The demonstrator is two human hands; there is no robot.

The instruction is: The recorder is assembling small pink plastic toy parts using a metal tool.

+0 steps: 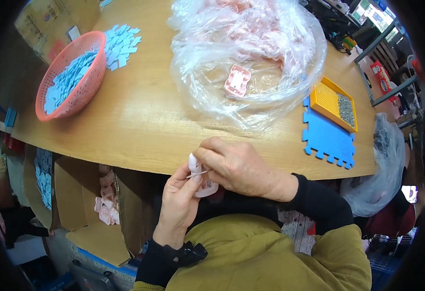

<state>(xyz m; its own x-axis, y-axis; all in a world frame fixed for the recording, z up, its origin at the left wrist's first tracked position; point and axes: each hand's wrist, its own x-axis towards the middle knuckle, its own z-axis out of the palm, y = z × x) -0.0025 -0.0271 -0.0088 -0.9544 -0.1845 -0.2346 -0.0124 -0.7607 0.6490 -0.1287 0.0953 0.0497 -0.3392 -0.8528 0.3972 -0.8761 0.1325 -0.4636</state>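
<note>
Just off the table's near edge, a small pale pink plastic part (207, 190) is held between both hands. My left hand (176, 211) is closed on its left side, with the thumb on top. A thin pale strip (197, 174) crosses the part near that thumb; whether it is separate I cannot tell. My right hand (241, 167) reaches over from the right, its fingers bent and pressed against the upper part of the same piece. Those fingers hide much of the part. Farther out, a similar pink plastic piece (237, 80) lies on the clear bag.
A large clear plastic bag (198, 92) of pink pieces covers the far middle. At left stand a coral basket (99, 63) of blue pieces and a loose blue pile (120, 43). A yellow tray (325, 99) of small metal parts overlaps a blue foam mat (326, 136). Cardboard boxes (70, 191) sit below.
</note>
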